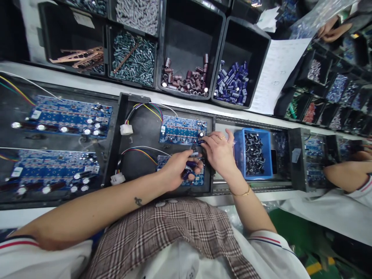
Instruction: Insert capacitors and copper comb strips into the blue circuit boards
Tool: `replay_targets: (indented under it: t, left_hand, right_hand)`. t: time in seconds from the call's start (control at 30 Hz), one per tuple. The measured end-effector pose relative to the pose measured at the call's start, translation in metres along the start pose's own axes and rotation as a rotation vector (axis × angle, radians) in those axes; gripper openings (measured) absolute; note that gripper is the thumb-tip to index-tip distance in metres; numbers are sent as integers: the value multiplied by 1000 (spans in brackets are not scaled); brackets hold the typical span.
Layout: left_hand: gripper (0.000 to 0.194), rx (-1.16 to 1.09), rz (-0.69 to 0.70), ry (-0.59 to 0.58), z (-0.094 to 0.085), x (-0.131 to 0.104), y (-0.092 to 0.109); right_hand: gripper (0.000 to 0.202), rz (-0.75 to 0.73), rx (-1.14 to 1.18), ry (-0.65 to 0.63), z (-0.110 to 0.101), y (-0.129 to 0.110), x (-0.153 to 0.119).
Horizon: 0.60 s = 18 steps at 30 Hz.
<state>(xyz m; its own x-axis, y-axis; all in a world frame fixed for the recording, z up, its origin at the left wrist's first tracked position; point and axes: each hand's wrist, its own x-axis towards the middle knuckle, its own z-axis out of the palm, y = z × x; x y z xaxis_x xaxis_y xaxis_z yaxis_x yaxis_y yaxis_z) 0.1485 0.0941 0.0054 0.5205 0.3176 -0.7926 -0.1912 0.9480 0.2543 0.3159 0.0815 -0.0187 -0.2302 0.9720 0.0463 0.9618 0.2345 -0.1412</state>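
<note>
My left hand is over the lower circuit board, its fingers curled round several dark blue capacitors. At the lower right corner of the upper circuit board, my right hand pinches a small dark blue capacitor between thumb and forefinger. A capacitor with a silver top stands on that board just above the fingertips. Both boards lie in a black tray, with coloured wires running to white connectors at the left. My left hand hides much of the lower board.
A blue bin of small black parts stands right of my right hand. Black bins beyond hold brown capacitors, blue capacitors and green parts. More boards lie left. Another person's arm is at the right.
</note>
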Motion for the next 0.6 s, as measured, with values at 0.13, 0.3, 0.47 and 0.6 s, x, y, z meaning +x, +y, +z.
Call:
replay_targets:
  t: [0.13, 0.3, 0.47, 0.6]
  left_hand:
    - [26, -5, -34, -2, -1, 1, 2]
    - [25, 11, -34, 45, -2, 6, 3]
    - [38, 6, -81, -23, -5, 9, -1]
    - [42, 35, -92, -120, -4, 6, -4]
  right_hand:
    - [22, -9, -27, -16, -2, -4, 2]
    - [27, -100, -120, -38, -2, -7, 6]
    - [27, -43, 14, 76, -16, -15, -11]
    - [21, 53, 172, 106, -30, -17, -24]
